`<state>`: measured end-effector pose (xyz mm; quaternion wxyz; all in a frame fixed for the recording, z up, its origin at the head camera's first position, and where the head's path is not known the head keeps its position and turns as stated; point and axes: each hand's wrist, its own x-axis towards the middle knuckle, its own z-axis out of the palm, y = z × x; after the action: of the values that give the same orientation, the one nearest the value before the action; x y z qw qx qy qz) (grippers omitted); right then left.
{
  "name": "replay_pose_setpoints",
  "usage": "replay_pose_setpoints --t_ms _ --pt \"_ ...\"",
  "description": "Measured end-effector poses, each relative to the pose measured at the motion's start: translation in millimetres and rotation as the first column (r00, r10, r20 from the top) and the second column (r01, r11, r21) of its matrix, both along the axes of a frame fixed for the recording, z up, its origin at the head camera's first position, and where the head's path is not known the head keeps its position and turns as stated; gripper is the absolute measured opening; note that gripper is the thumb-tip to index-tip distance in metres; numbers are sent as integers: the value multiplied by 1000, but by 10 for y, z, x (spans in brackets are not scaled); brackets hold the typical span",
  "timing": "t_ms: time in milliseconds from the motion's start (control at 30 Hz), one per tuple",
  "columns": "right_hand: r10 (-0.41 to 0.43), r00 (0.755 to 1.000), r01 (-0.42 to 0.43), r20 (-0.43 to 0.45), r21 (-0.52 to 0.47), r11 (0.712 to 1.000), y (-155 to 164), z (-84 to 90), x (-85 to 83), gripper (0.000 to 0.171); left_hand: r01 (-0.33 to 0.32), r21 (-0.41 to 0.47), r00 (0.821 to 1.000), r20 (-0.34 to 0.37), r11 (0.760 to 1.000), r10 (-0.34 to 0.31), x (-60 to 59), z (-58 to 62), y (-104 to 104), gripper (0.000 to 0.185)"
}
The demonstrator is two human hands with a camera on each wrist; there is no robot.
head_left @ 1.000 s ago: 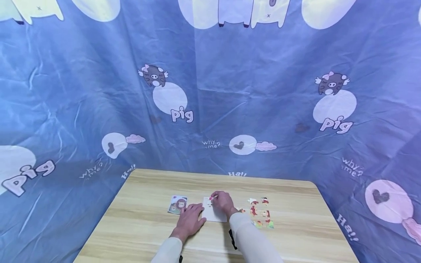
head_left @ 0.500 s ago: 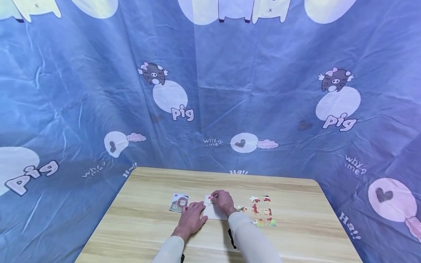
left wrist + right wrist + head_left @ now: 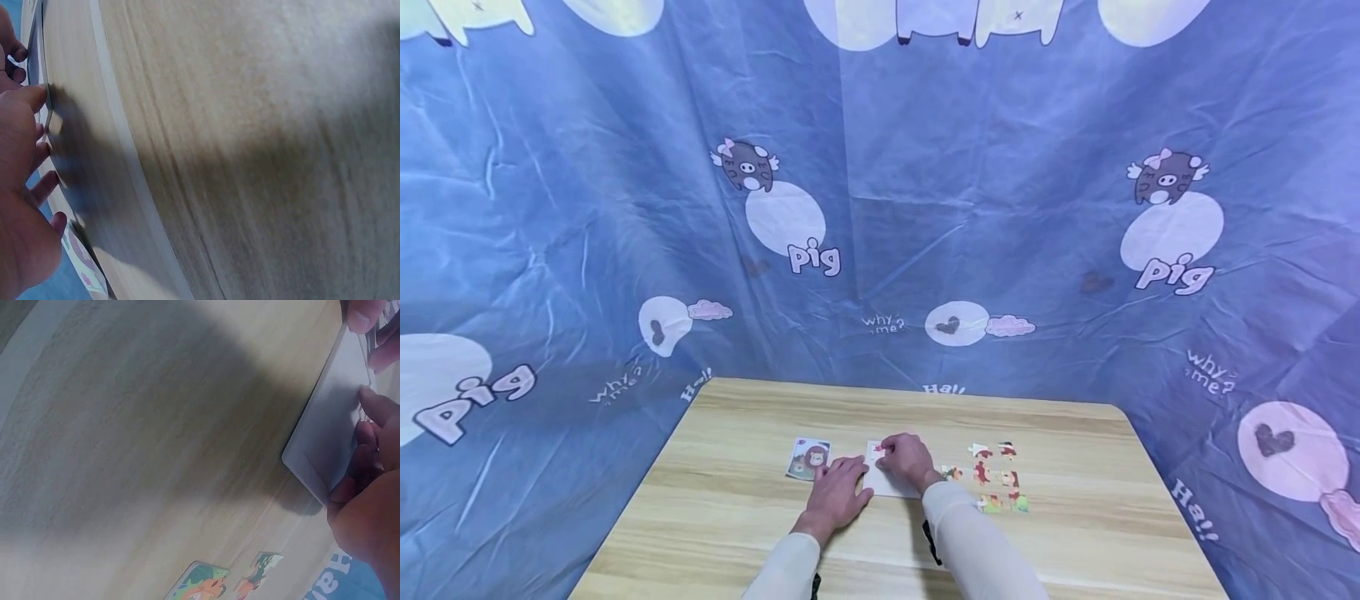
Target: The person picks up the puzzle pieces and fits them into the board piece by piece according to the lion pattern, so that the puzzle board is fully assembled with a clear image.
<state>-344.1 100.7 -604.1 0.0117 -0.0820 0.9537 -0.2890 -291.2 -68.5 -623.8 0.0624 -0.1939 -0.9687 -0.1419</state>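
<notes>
A white puzzle board [image 3: 891, 483] [image 3: 331, 431] lies flat on the wooden table [image 3: 730, 467]. My left hand [image 3: 838, 492] [image 3: 19, 187] rests flat beside it, fingers straight, with the fingertips [image 3: 365, 312] touching the board's left edge. My right hand [image 3: 908, 460] [image 3: 369, 506] is curled over the board's far left corner. It pinches a small pink-and-red puzzle piece [image 3: 878, 448] against the board. Both arms wear pale sleeves.
A picture card [image 3: 808, 458] [image 3: 81, 265] with a cartoon animal lies left of the board. Several loose colourful puzzle pieces [image 3: 994, 479] [image 3: 200, 581] sit to the right of my right hand. A blue cartoon-print cloth [image 3: 880, 208] hangs behind and around the table.
My right hand has shifted the small piece slightly over the board's far left corner. The left hand stays flat in place. The head view has tilted a little.
</notes>
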Motion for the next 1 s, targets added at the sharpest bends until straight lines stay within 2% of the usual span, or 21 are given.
replay_pose_setpoints --t_ms 300,633,800,1000 --pt "48 998 -48 -39 17 999 -26 -48 -22 25 0 -15 1000 -6 1000 0 -14 -20 4 43" --pt "43 997 -47 -69 -51 998 27 -77 -16 22 -6 -13 1000 -4 1000 6 -19 -23 28 43" --pt "-16 997 10 -74 -80 997 171 -82 -21 24 -11 -14 1000 13 1000 11 -31 -34 33 44" --pt "-10 995 9 -95 -6 1000 403 -89 -35 23 -16 6 1000 17 1000 16 -36 -51 23 43"
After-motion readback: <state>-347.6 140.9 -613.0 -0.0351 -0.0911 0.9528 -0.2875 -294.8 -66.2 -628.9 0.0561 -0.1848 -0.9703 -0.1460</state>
